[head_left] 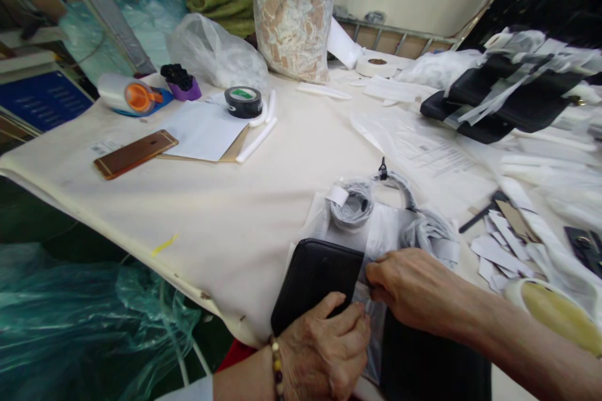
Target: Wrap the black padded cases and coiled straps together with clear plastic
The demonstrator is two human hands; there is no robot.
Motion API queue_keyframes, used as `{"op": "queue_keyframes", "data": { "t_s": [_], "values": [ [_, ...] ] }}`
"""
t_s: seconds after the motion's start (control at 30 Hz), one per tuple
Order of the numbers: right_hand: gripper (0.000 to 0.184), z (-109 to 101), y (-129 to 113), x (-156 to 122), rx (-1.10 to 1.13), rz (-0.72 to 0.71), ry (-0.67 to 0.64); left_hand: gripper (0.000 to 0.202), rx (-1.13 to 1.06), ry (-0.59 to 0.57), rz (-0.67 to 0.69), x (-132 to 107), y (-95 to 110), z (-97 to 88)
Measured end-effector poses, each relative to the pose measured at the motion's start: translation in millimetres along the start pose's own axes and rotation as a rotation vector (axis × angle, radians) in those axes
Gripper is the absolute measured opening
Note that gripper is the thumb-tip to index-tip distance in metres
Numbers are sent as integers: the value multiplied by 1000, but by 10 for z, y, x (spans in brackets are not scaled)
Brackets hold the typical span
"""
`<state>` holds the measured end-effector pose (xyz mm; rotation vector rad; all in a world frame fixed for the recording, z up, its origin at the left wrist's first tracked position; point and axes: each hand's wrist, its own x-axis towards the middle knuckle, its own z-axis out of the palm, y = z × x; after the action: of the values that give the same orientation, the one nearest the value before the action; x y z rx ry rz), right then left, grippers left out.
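Note:
A black leather bag [324, 269] lies at the table's front edge, with a translucent wrapping strip [375, 351] running down its middle. My left hand [324, 348], a beaded bracelet at the wrist, presses on the bag with bent fingers, the fingertips by the strip. At the strip's upper part, my right hand [414, 288] is closed in a pinch on it; the fingertips are partly hidden. Beyond the bag's top edge are a coiled strap in grey wrapping [352, 203] and a second wrapped bundle [430, 235]. A wrapped handle [397, 185] arches between them.
At left lie a phone [136, 153], white paper [207, 131], black tape [243, 102] and a tape dispenser [132, 95]. Wrapped black bags [508, 97] are piled at right, above paper scraps [501, 250]. A stuffed clear sack [296, 15] stands behind.

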<state>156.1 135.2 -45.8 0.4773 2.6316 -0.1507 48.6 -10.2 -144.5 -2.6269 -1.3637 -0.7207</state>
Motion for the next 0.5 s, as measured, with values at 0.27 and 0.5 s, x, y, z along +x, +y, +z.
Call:
{"op": "queue_keyframes", "data": {
  "t_s": [0.27,0.5],
  "values": [
    [11,-74,86,88,-30,327,29,26,-7,-57,13,83,-71,-28],
    [2,31,224,-84,-32,357,336,29,-14,-29,-6,92,-71,-12]
  ]
}}
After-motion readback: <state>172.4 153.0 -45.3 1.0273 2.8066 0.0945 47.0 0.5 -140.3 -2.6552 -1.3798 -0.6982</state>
